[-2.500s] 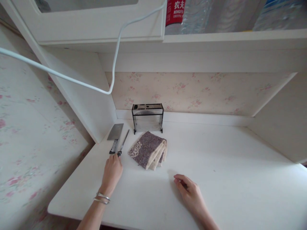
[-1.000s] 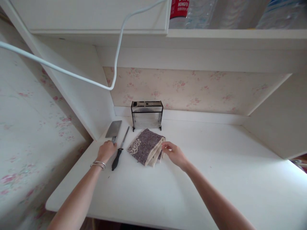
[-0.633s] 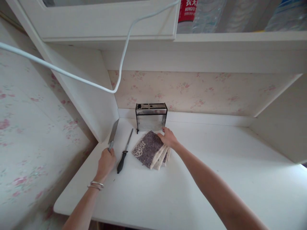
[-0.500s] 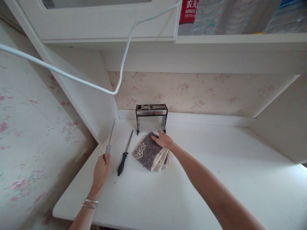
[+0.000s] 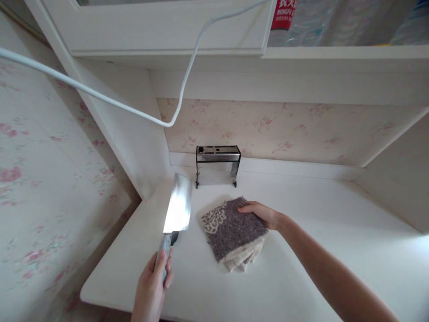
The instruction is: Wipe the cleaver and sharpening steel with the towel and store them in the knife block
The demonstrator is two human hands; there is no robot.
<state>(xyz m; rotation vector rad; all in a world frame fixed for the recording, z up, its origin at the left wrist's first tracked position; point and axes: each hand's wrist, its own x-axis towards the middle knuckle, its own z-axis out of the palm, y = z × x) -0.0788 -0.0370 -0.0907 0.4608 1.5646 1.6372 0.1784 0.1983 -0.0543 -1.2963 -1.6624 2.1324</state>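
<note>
My left hand [image 5: 156, 273] is wrapped round the grey handle of a cleaver [image 5: 179, 203], its broad shiny blade turned flat toward me and pointing away. Beneath the cleaver, a sharpening steel [image 5: 174, 237] is mostly hidden; only part of its black handle shows. To the right, my right hand [image 5: 263, 213] grips the right edge of a folded purple-grey towel [image 5: 239, 228] with a cream pattern, thumb on top and the other fingers hidden below. The towel appears lifted a little off the white table.
A metal knife block [image 5: 218, 156] with a clear front stands against the back wall. A white cable [image 5: 134, 109] hangs across the upper left. Above are a white cabinet [image 5: 167, 38] and a shelf with plastic bottles [image 5: 310, 22]. The white table [image 5: 318, 250] has a rounded left corner.
My left hand has turned the cleaver from edge-on to flat and moved right, over the sharpening steel. My right hand has drawn the towel toward me, away from the knife block.
</note>
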